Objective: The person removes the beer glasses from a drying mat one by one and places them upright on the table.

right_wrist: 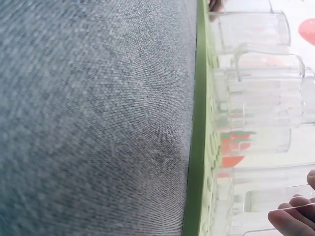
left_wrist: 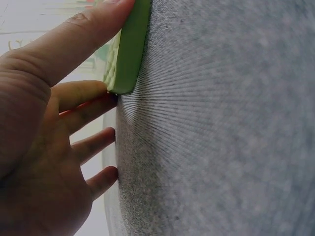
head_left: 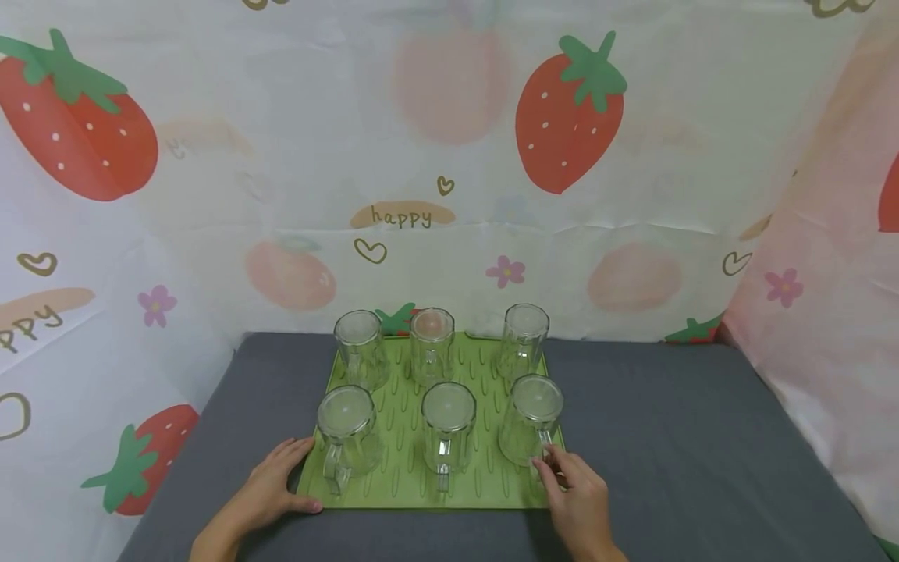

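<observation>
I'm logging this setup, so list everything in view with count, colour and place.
Glass mugs: six, clear, on the mat in two rows of three
Green mat: one, green, under the mugs
Cloth: one, dark grey, beneath the mat
Backdrop: sheet count unclear, mostly white, behind and at both sides
Printed strawberries: several, red with green tops, on the backdrop
Printed flowers: three, pinkish purple, on the backdrop
Left hand: one, bare, touching the mat's front-left corner
Right hand: one, bare, at the front-right mug's handle
</observation>
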Demonstrator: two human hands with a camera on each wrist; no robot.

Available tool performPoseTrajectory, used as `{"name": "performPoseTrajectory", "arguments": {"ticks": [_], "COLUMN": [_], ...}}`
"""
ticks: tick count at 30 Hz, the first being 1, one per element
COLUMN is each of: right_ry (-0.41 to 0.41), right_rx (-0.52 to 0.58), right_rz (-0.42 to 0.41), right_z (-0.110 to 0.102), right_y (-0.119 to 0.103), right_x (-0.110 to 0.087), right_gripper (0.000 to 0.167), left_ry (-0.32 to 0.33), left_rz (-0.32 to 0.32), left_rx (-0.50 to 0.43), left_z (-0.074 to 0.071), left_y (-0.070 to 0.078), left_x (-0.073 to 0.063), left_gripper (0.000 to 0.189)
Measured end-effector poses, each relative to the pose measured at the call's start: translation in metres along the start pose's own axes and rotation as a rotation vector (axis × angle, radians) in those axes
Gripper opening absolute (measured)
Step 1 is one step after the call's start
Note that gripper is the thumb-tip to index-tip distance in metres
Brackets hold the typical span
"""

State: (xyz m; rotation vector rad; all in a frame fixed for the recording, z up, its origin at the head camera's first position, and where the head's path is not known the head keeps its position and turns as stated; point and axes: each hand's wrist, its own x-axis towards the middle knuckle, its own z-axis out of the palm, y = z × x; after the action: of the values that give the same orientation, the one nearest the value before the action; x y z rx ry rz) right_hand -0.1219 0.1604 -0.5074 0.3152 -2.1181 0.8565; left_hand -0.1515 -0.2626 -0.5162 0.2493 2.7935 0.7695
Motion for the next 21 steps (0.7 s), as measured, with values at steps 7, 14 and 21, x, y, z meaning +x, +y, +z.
{"name": "performPoseTrajectory", "arguments": {"ticks": [7,14,21], "right_ry": [0.049,0.076,-0.023], "right_rx": [0.029,0.022,-0.047], "right_rz": [-0.048,-0.065,0.035], "right_z": [-0.002,-0.002,-0.008], "right_y": [0.003,0.006,0.007], "right_x": [0.001,0.004,0.011], "right_gripper": [0.031,0.033,0.024], "left_ry": [0.006,0.005,-0.024], "left_rz": [0.011,0.013,-0.013], "left_rx": [-0.010,-0.016,-0.022], "left_z": [0.001,0.000,0.000], "left_y": [-0.001,-0.001,-0.002], "left_x": [-0.001,-0.001,0.001], "left_gripper": [0.102,0.102,0.102]}}
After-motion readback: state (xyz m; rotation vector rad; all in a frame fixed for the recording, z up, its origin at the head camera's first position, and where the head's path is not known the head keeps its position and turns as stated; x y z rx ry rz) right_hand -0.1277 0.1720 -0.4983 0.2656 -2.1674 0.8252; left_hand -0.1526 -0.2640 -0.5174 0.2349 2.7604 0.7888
